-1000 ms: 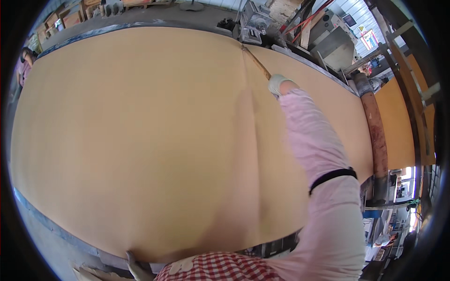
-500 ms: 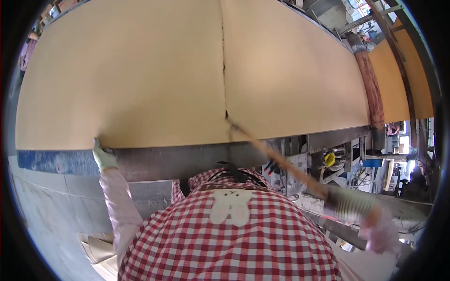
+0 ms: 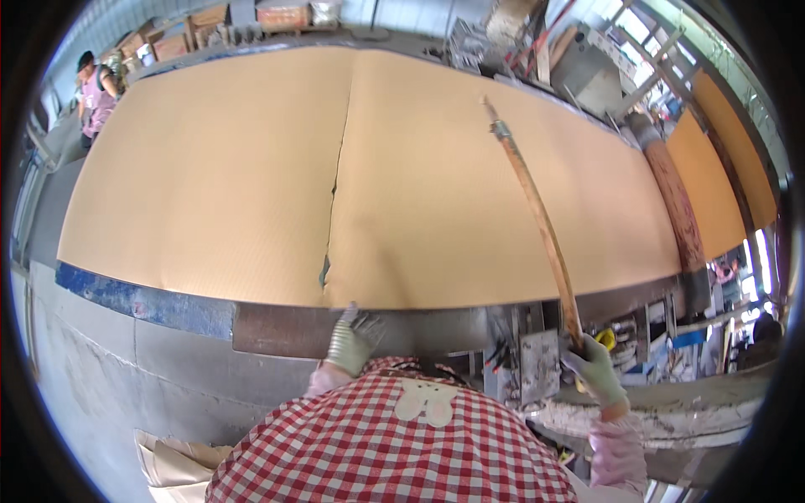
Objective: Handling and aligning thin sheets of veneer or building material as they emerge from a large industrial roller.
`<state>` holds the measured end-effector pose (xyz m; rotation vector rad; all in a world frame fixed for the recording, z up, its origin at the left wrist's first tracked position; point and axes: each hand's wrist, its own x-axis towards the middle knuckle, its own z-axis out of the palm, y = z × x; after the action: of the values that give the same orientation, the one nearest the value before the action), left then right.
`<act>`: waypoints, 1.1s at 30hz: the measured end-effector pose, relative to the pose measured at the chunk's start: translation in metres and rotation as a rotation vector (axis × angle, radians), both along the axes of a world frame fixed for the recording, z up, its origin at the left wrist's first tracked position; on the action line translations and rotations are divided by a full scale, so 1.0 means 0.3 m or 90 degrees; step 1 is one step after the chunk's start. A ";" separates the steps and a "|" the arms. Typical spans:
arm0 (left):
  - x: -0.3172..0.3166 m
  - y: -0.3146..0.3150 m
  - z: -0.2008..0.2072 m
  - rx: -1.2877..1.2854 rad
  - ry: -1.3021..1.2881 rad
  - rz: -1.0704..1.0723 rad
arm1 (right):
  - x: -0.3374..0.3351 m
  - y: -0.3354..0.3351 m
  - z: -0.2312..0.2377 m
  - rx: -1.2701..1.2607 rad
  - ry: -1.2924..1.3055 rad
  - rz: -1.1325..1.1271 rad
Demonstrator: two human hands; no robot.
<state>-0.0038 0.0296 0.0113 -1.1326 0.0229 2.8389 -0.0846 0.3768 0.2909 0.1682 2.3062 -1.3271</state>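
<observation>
A wide tan sheet (image 3: pixel 226 184) with a finely ribbed surface covers the table before me. A ragged dark slit (image 3: pixel 330 218) runs through it from near the far edge almost to the near edge, widest at the near end. My left hand (image 3: pixel 352 342), in a pale glove, is at the sheet's near edge below the slit, thumb up against the edge and fingers apart. My gloved right hand (image 3: pixel 595 369) grips the lower end of a long wooden stick (image 3: pixel 541 222). A metal band binds the stick near its narrow tip, which is above the sheet's right part.
A reddish roller (image 3: pixel 671 197) stands at the sheet's right end, with an orange sheet (image 3: pixel 708 184) beyond. Another person (image 3: pixel 96 96) is at the far left. Folded brown paper (image 3: pixel 180 461) lies lower left. Metal machine parts (image 3: pixel 537 365) crowd the area below the table's right side.
The stick has swung from the slit's near end to upright over the sheet's right part. My left hand has moved right along the near edge. The view has tipped up, showing the far edge.
</observation>
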 end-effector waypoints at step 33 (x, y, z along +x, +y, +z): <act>-0.140 0.149 0.072 -0.142 0.150 -0.056 | -0.170 -0.327 -0.634 -0.182 -0.018 0.132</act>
<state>-0.0458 0.0744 0.0330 -0.7992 0.4038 2.9264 -0.1355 0.2786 0.1008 -0.1407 2.0200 -1.5125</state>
